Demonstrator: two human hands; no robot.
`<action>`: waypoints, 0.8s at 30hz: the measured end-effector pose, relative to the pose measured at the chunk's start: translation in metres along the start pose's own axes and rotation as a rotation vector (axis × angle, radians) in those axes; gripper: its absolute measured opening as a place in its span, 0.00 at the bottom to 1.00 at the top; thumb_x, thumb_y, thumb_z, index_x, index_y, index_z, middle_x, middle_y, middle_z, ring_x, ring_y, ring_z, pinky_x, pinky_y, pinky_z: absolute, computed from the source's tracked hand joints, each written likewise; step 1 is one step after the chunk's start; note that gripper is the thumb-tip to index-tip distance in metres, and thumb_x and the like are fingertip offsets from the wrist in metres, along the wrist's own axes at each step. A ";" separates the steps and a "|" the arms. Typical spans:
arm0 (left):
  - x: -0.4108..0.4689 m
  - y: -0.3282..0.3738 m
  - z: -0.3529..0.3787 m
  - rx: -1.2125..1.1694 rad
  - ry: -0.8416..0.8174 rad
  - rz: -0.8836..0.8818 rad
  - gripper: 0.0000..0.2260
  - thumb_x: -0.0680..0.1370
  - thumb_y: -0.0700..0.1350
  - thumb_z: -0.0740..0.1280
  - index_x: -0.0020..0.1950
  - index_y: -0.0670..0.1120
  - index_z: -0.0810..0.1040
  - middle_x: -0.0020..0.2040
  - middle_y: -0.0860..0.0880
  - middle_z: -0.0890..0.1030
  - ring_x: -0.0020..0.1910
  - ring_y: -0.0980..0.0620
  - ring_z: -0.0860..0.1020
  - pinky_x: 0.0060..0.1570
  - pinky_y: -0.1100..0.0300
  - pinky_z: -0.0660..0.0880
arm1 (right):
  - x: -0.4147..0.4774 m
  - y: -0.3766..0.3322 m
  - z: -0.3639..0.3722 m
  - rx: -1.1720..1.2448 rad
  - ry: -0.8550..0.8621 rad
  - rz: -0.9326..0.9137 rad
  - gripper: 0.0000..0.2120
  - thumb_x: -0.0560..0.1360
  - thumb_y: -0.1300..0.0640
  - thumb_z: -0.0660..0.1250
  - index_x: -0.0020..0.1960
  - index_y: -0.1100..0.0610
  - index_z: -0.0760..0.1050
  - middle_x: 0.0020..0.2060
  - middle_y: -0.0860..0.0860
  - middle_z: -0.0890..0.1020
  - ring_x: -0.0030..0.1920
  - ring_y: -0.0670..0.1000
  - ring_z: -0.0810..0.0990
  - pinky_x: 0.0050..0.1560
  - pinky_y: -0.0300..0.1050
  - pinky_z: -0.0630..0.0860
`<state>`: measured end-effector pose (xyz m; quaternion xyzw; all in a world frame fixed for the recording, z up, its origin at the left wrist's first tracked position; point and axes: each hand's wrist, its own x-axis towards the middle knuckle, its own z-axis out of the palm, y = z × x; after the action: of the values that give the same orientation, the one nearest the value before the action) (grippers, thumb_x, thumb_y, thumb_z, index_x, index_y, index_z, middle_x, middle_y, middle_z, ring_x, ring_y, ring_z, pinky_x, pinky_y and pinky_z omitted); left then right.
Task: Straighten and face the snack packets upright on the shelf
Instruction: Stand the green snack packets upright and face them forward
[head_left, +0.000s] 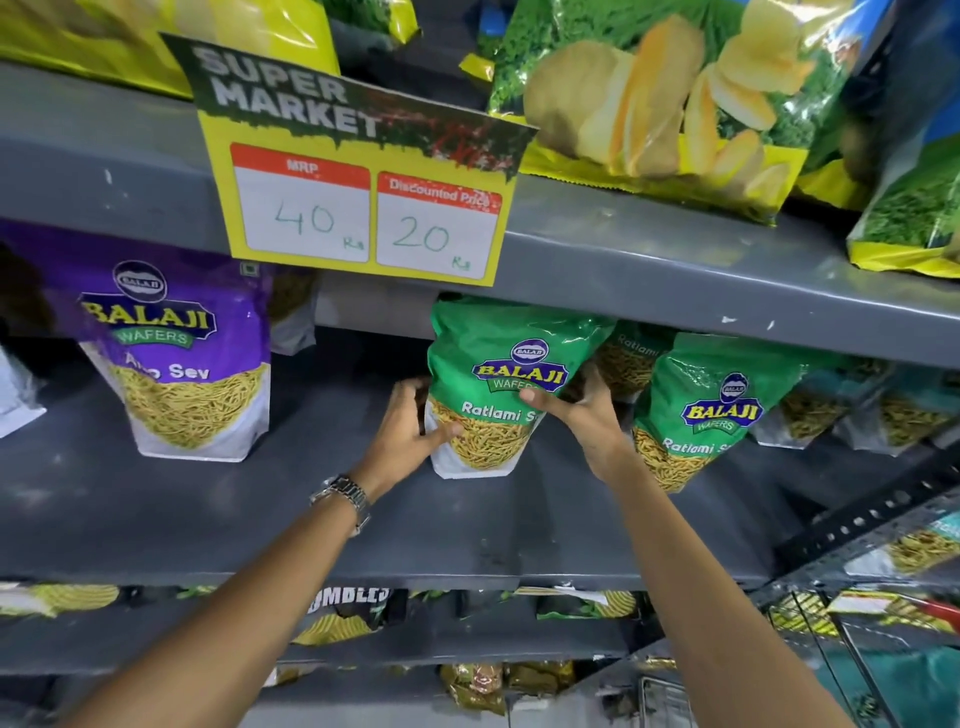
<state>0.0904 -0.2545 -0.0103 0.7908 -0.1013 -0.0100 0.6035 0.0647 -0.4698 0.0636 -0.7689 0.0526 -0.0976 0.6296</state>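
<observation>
On the grey shelf (156, 519), a green Ratlami Sev packet (498, 384) stands near the middle, under the yellow price sign (358, 192). Both hands hold it by its sides. The left hand (410, 426) wraps its grip round the left edge, thumb on the front. The right hand (582, 410) is closed on the right edge. This looks like the straightening step. Next, the packet needs to stand flat with its name facing out, like the purple packet (182, 353).
</observation>
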 end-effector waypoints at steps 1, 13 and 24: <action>-0.002 0.001 0.001 -0.029 -0.018 -0.006 0.35 0.66 0.50 0.76 0.66 0.43 0.63 0.62 0.48 0.72 0.62 0.49 0.74 0.64 0.48 0.72 | -0.001 0.001 -0.002 0.009 -0.020 0.010 0.28 0.63 0.63 0.78 0.58 0.51 0.70 0.52 0.47 0.81 0.50 0.39 0.81 0.50 0.33 0.75; -0.004 0.028 0.018 -0.225 0.158 -0.077 0.15 0.73 0.60 0.66 0.53 0.51 0.73 0.56 0.48 0.81 0.55 0.50 0.79 0.54 0.57 0.74 | -0.003 -0.002 0.000 0.113 0.060 -0.018 0.26 0.65 0.60 0.77 0.60 0.56 0.72 0.53 0.49 0.82 0.50 0.40 0.82 0.48 0.30 0.77; -0.005 0.025 0.016 -0.188 0.120 -0.040 0.16 0.77 0.58 0.59 0.57 0.49 0.74 0.57 0.49 0.81 0.55 0.52 0.79 0.50 0.69 0.73 | -0.001 -0.003 0.008 0.142 0.184 -0.119 0.20 0.63 0.58 0.78 0.51 0.51 0.74 0.47 0.49 0.84 0.46 0.42 0.83 0.45 0.33 0.78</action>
<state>0.0798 -0.2753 0.0088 0.7319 -0.0477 0.0160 0.6796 0.0652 -0.4611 0.0649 -0.7121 0.0577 -0.2084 0.6680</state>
